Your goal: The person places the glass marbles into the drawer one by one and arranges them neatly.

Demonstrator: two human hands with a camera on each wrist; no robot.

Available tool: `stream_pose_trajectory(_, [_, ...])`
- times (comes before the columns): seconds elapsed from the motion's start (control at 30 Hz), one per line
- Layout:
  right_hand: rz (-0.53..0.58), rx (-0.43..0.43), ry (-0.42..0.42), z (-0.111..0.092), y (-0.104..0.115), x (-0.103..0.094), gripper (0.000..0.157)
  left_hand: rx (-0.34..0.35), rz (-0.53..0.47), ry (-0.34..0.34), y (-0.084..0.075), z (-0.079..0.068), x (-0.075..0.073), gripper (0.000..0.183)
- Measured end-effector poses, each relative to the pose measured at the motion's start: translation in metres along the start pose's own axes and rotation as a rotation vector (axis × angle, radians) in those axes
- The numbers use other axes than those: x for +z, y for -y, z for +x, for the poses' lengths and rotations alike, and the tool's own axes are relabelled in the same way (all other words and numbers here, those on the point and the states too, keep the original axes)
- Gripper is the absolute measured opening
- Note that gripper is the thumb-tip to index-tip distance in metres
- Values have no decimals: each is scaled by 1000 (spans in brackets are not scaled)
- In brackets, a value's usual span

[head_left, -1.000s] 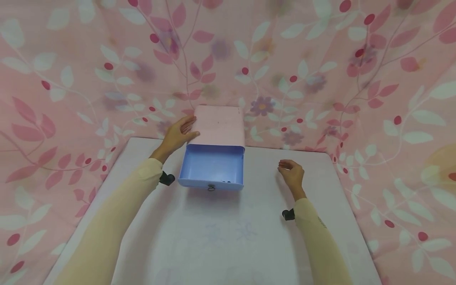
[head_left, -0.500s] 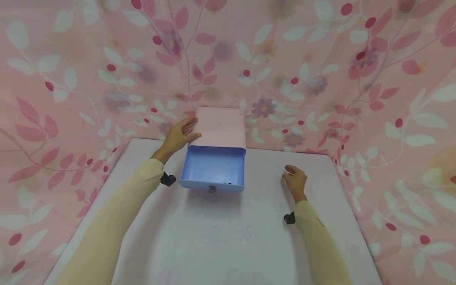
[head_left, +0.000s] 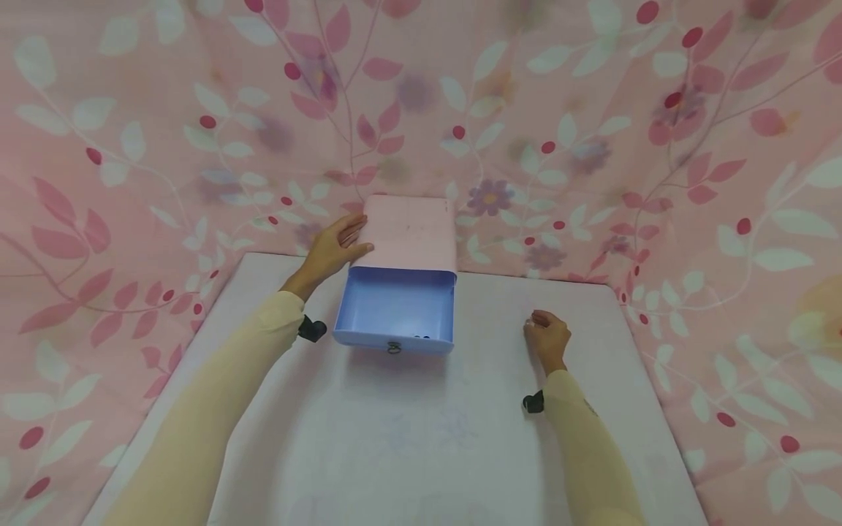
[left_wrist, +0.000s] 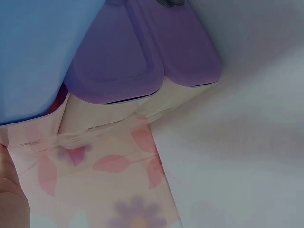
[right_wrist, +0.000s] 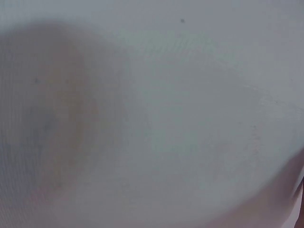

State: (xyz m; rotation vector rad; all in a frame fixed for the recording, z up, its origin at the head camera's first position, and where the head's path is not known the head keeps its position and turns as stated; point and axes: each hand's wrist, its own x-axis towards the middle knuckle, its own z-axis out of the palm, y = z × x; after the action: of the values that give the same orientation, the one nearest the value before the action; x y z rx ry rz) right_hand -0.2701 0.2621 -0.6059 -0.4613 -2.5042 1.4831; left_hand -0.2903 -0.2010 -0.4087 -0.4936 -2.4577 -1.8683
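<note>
A small drawer cabinet [head_left: 411, 232] with a pale pink casing stands at the back of the table. Its blue top drawer [head_left: 397, 303] is pulled out, with a metal ring pull in front and small dark spots inside. My left hand [head_left: 327, 252] rests against the casing's left side, fingers extended, thumb at the top front edge. Below the blue drawer, purple drawers [left_wrist: 114, 52] show in the left wrist view. Right of the cabinet, my right hand [head_left: 549, 342] is low over the table with curled fingers; I cannot tell whether they pinch something small and pale.
A white cloth [head_left: 421, 438] covers the table. Behind it and along both sides hangs pink floral fabric [head_left: 579, 109], close behind the cabinet. The blue drawer juts out toward the front, over the cloth. A dark wrist camera [head_left: 533, 402] sits below my right hand.
My right hand has moved slightly right and down toward the table, its fingers curling more. My left hand stays at the cabinet, and the drawer remains pulled out.
</note>
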Motion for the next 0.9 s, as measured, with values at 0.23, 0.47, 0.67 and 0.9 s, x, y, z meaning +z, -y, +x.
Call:
stream_pose_trajectory(0.23, [-22,-30,-25,4,-2,4,32,2,14,-2,2,1,0,74])
stream_pose_trajectory(0.47, [-49,-79,-22,4,1,7,28,-10,8,-7,3,2,-3,76])
stream_pose_trajectory(0.67, [-129,-161,-57,4,0,6,20,14,31,-16,2,1,-1,73])
stream_pose_trajectory(0.9, [-103,-114,-33,1,-1,3,21,1,9,-12,2,-1,1,73])
